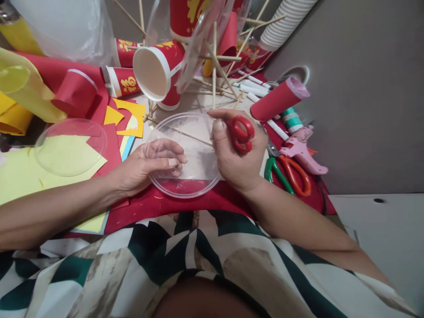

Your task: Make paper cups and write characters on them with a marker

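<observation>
1. Left hand: grip closed on the left side of a clear, round plastic disc, between both hands above the red surface.
2. Right hand: grip wrapped around red-handled scissors (blades hidden from view), fingertips by the disc's right rim.
3. Beside right wrist: scissors with green and orange plastic handles.
4. Beyond disc: white-rimmed red paper cup, mouth facing sideways.

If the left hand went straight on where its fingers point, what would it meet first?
Probably the right hand, across the clear plastic lid; how their depths compare is hard to tell.
</observation>
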A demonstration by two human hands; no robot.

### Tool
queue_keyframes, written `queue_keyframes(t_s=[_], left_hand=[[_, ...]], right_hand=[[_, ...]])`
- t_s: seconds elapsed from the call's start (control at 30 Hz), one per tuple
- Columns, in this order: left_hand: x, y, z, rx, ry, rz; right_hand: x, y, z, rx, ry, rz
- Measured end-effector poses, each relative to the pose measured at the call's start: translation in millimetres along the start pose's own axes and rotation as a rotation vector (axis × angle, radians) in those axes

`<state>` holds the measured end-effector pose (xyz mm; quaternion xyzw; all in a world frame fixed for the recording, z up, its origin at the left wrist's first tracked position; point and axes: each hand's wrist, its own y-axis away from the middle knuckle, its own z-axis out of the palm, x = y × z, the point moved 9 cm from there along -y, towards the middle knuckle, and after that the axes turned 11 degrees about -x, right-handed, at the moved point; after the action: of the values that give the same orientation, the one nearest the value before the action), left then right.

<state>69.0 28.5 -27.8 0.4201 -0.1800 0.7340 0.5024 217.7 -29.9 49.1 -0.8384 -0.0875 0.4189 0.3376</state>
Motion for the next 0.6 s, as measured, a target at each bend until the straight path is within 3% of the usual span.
queue_keyframes(t_s=[0.27,0.47,0.6], left_hand=[[1.3,0.2,2.7,-0.014,-0.002,-0.003],[2.8,7.4,-9.6,0.189,-0.102,0.052],[2.9,13.7,-19.7,0.307,-0.136,0.088]], right_hand=[[-4.1,1.3,1.0,-0.038,-0.009,0.015],[-0.5,-3.8,-12.8,0.032,0.116,-0.076],[-8.0,0.2,-26.3,0.112,0.101,-0.013]])
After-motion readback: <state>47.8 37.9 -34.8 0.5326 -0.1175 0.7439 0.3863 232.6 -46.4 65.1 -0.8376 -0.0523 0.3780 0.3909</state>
